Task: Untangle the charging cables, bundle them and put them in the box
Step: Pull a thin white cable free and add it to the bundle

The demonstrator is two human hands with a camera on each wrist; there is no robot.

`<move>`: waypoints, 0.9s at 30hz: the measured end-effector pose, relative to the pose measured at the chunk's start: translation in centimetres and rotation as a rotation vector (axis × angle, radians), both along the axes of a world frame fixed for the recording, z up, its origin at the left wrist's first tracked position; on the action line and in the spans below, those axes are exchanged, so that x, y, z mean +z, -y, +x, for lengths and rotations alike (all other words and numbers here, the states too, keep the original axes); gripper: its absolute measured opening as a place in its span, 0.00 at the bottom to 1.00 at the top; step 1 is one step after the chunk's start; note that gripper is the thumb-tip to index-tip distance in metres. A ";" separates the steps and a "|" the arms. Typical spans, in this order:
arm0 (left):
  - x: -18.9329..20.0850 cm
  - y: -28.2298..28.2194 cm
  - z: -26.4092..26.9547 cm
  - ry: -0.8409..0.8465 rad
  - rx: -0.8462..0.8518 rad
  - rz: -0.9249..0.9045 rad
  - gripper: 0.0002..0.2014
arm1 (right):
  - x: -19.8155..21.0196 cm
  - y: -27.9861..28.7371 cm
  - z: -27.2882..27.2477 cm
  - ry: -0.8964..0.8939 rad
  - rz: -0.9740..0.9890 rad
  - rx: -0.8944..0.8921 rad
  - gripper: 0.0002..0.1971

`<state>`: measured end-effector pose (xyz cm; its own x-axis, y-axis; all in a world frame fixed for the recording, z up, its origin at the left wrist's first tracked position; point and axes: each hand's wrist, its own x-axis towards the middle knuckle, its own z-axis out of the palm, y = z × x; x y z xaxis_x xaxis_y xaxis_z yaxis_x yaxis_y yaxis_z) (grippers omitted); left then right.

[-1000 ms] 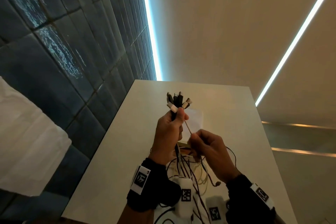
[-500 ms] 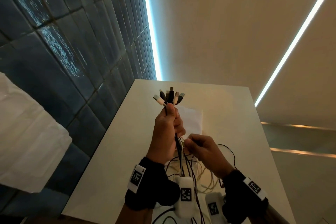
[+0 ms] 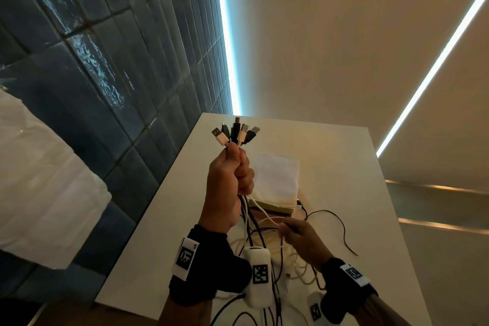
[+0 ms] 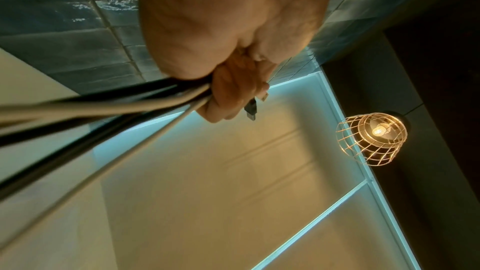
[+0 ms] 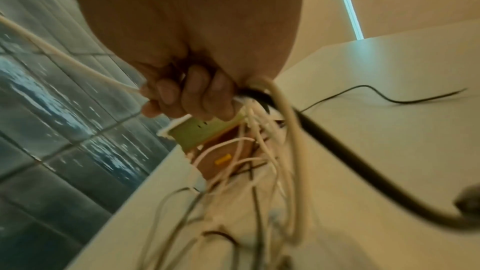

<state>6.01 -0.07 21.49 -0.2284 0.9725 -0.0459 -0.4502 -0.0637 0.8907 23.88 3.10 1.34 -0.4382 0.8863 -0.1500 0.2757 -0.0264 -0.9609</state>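
Note:
My left hand [image 3: 230,180] is raised above the table and grips a bunch of charging cables just below their plugs [image 3: 236,133], black and white USB ends fanning out above the fist. In the left wrist view the same cables [image 4: 135,98] run out of the fist [image 4: 233,93]. Lower and to the right, my right hand [image 3: 296,233] pinches a white cable [image 3: 264,216] that leads up to the left fist. The wrist view shows its fingers [image 5: 192,93] curled round that white cable [image 5: 78,65]. The open box [image 3: 275,209] stands behind the hands, its white lid [image 3: 276,178] upright.
Loose black and white cables [image 3: 285,267] lie tangled on the white table [image 3: 330,167] under my hands. One thin black cable [image 3: 341,230] trails off to the right. A dark tiled wall [image 3: 105,74] runs along the table's left side. A caged lamp [image 4: 371,137] hangs overhead.
My left hand has risen with the bunch of plugs. My right hand has slid down and toward me along the white cable, so the gap between the hands has grown.

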 end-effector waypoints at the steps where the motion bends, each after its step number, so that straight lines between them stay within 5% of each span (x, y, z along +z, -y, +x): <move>1: 0.3 0.0 -0.2 0.006 0.013 0.007 0.19 | -0.8 -0.1 0.4 0.033 -0.014 -0.024 0.19; 5: 0.7 0.0 -0.5 -0.025 0.058 -0.032 0.19 | 0.8 -0.6 0.6 0.041 0.005 -0.143 0.13; 8: 0.0 0.1 0.0 -0.108 0.065 -0.147 0.19 | 6.2 -0.9 -0.4 -0.200 -0.011 -0.208 0.11; 11: -0.6 0.1 0.5 -0.148 0.053 -0.257 0.18 | 11.8 -0.6 -1.2 -0.447 -0.002 -0.132 0.12; 15: -0.6 0.2 0.6 -0.072 -0.024 -0.293 0.18 | 15.9 1.0 -2.0 -0.541 0.063 0.055 0.11; 20: 0.1 0.6 -0.1 0.292 -0.162 -0.135 0.20 | 14.6 2.0 -2.3 -0.467 0.004 0.143 0.10; 27: -0.3 0.8 -0.8 0.329 -0.164 -0.004 0.18 | 10.9 2.0 -1.9 -0.399 -0.152 0.188 0.10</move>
